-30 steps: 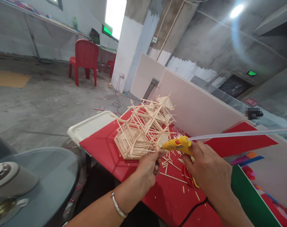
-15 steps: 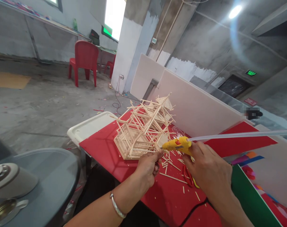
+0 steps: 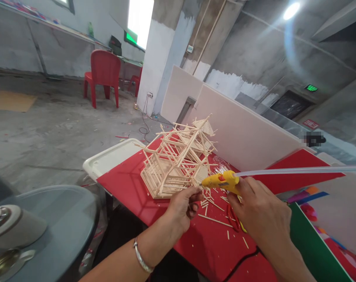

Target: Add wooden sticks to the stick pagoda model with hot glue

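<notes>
So the stick model (image 3: 178,160), a tangle of thin pale wooden sticks with a railing-like bit at the bottom, is sitting on the red table (image 3: 213,250) just past the hands. Right hand (image 3: 261,207) has its fingers wrapped around a yellow glue gun (image 3: 220,180), nozzle pointing left at the model's near corner, with a long clear rod (image 3: 295,170) poking out the back. Left hand (image 3: 183,207) is right at that nozzle, thumb and forefinger pressed together; honestly can't make out if there's some tiny piece between them. Bunch of loose sticks (image 3: 214,220) scattered around there, plus red-handled scissors (image 3: 233,217) lying partly behind the right hand, and a black cord (image 3: 242,260) running across the near part of the table. Off to the left there's a round grey stool (image 3: 69,211) with a pale container (image 3: 22,225) on it, and a red chair (image 3: 105,68) further back.
</notes>
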A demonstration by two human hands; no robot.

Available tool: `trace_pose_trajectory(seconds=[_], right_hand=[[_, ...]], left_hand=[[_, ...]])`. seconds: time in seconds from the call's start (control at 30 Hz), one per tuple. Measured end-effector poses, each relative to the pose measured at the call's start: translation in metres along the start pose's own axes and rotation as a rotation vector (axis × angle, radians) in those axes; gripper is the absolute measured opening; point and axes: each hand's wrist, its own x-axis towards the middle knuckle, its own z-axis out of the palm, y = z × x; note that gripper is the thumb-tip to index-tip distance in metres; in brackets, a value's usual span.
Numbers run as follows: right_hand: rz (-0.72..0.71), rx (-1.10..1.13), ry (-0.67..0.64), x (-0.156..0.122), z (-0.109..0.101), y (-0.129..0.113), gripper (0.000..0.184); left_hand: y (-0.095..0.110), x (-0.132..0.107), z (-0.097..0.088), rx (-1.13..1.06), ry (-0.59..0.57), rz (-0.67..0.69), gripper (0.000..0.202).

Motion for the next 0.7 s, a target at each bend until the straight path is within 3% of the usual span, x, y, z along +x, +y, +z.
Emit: trace_pose_trajectory(seconds=[0.37, 0.7], right_hand=[[-0.020, 0.002, 0.004, -0.0037, -0.0030, 0.0020, 0.022], [-0.003, 0.013, -0.014, -0.0042, 0.0004, 0.0010, 0.019]], left_hand=[[-0.0047, 0.0023, -0.0032, 0.048, 0.042, 0.116, 0.019], [-0.0069, 0.0052, -0.0019, 0.071, 0.029, 0.089, 0.022]])
